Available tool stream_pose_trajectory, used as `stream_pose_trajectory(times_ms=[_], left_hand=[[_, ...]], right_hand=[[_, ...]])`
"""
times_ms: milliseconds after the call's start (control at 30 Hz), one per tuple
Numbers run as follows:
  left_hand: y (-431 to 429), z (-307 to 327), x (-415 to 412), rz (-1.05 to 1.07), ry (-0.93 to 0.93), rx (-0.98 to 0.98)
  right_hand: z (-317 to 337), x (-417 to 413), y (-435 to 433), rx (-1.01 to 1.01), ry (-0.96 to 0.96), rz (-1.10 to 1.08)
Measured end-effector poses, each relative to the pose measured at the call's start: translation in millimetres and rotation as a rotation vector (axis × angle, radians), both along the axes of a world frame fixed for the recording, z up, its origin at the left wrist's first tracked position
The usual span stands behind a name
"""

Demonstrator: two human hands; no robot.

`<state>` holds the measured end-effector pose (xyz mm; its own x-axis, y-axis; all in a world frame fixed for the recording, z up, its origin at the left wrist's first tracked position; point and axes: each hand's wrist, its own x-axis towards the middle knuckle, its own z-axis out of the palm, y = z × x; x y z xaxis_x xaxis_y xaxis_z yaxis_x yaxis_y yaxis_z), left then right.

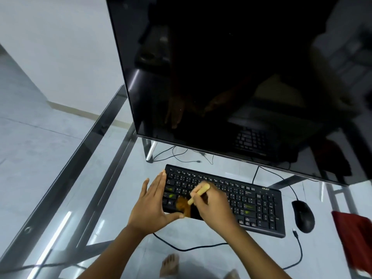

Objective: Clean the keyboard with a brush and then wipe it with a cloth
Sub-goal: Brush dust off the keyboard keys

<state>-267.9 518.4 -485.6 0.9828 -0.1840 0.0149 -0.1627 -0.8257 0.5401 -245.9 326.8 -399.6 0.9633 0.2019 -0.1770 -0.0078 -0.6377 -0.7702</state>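
My flat, open left hand [153, 206] steadies the keyboard [251, 202] while my right hand [213, 206], closed on the brush [198, 193], should sweep lightly between keys.

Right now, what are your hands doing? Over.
Right hand gripping brush, bristles on keyboard left end. Left hand open, bracing keyboard edge. Red cloth untouched, far right. Nothing blocking.
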Motion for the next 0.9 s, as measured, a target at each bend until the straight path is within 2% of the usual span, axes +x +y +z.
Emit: stream_pose_trajectory(times_ms=[67, 133, 167, 233, 300, 367, 433, 533, 600, 667, 767, 833, 867, 900], left_hand=[[-0.8, -0.4, 0.2, 0.007, -0.007, -0.008], [0.2, -0.8, -0.5, 0.018, -0.016, -0.018], [0.8, -0.7, -0.6, 0.02, -0.015, -0.022], [0.6, -0.1, -0.2, 0.012, -0.01, -0.022], [-0.2, 0.0, 0.5, 0.009, -0.008, -0.021], [0.2, -0.5, 0.7, 0.015, -0.012, -0.018], [1.1, -1.1, 0.5, 0.019, -0.008, -0.026], [0.9, -1.1, 1.2, 0.052, 0.003, -0.066], [1.5, -1.1, 1.2, 0.065, -0.013, -0.079], [1.7, -0.4, 0.8, 0.063, -0.012, -0.074], [0.4, 0.4, 1.1, 0.07, -0.005, -0.076], [1.2, 0.2, 0.7, 0.076, -0.003, -0.084], [1.6, -0.1, 0.4, 0.079, -0.001, -0.089], [1.7, 0.2, 0.2, 0.081, 0.004, -0.088]], right_hand=[[2.5, 4.5, 3.2, 0.02, -0.044, -0.063], [3.7, 4.8, 10.2, 0.071, 0.1, 0.008], [3.4, 5.0, 10.9, 0.024, 0.128, 0.047], [3.3, 13.4, 3.8, -0.053, 0.044, -0.035], [7.2, 25.7, -7.3, -0.006, -0.055, -0.194], [9.7, 35.2, -9.5, 0.061, 0.037, -0.176], [7.5, 40.7, -5.9, 0.005, 0.111, -0.135], [5.6, 52.6, 1.4, 0.054, -0.081, -0.295], [5.2, 56.2, 16.1, 0.141, -0.01, -0.237], [4.2, 53.1, 31.4, 0.12, 0.054, -0.113], [9.8, 58.7, 41.3, 0.126, -0.105, -0.181], [10.5, 61.3, 45.5, 0.214, 0.059, -0.135], [10.2, 60.9, 47.7, 0.197, 0.173, -0.079], [7.2, 60.5, 47.8, 0.16, 0.208, -0.065]])
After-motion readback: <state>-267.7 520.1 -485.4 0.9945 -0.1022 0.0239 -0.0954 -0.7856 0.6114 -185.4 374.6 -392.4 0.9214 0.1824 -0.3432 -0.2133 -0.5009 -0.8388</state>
